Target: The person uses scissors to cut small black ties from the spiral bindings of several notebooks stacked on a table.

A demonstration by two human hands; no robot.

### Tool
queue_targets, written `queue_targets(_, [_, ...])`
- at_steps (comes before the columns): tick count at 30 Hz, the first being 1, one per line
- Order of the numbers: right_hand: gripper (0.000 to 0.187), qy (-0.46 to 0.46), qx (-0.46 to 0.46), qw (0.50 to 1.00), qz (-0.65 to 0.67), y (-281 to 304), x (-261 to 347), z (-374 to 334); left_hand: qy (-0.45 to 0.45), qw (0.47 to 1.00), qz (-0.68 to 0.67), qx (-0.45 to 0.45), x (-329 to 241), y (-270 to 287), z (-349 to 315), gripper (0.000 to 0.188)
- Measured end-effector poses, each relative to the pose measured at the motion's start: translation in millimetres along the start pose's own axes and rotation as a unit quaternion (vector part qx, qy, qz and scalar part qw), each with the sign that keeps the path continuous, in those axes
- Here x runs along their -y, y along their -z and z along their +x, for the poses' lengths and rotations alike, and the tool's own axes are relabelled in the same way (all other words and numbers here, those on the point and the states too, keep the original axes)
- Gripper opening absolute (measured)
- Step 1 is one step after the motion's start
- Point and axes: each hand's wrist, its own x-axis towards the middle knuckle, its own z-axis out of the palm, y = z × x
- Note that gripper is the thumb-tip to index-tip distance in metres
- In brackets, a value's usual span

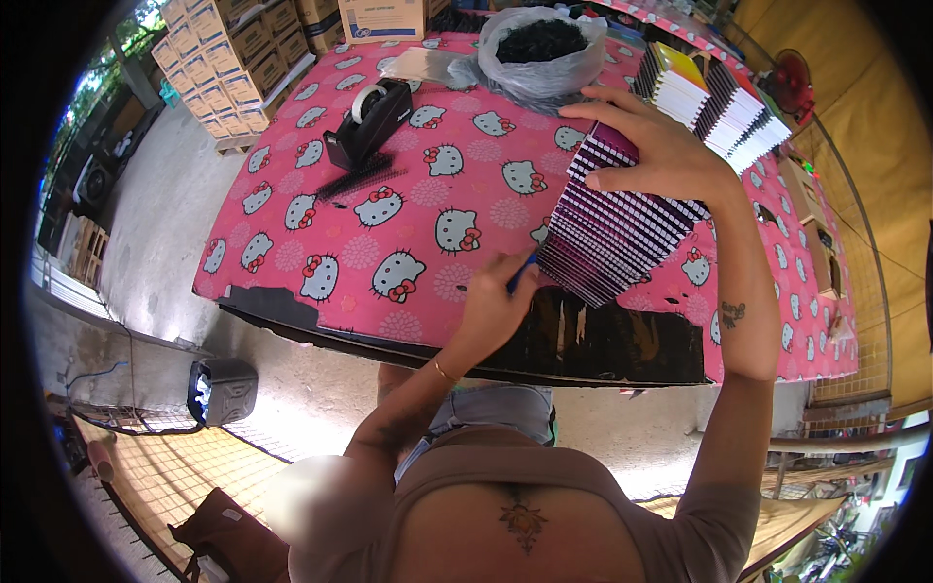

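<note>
A row of wire-bound notebooks [617, 228] with dark purple covers leans at the table's near right, white page edges and black bindings showing as stripes. Over its far side my right hand [671, 155] rests, fingers stretched and thumb apart. My left hand [498, 296] is closed around a small blue tool [522, 272], its tip close to the notebooks' near left corner. Fingers hide most of that tool, so its exact kind cannot be made out. Left of the notebooks lie black plastic binding coils [360, 178], beside a black tape dispenser [369, 124] with a roll.
A pink cat-print cover [379, 257] lies over the table, with black material along the near edge. Toward the back sit a plastic bag [542, 73] of black material and more notebook stacks [680, 87]. Stacked cartons [228, 73] and a dark bin [228, 389] stand to the left.
</note>
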Motion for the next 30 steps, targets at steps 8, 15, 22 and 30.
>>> queue_targets(8, [0.073, 0.002, 0.0, 1.0, -0.001, -1, -5, 0, 0.129, 0.951, -0.276, 0.048, -7, -1, -2, 0.04])
queue_targets(15, [0.072, -0.001, 0.002, 1.0, 0.005, -1, -3, 0, 0.161, 0.948, -0.269, 0.051, -1, 1, -2, 0.033])
queue_targets(22, [0.07, 0.021, -0.028, 0.999, -0.014, -6, -8, 0, -0.105, 0.979, 0.165, -0.063, -9, -5, -9, 0.032])
queue_targets(30, [0.069, 0.019, -0.029, 0.999, -0.019, -5, -7, 0, 0.179, 0.936, -0.301, 0.034, 6, -5, -13, 0.036])
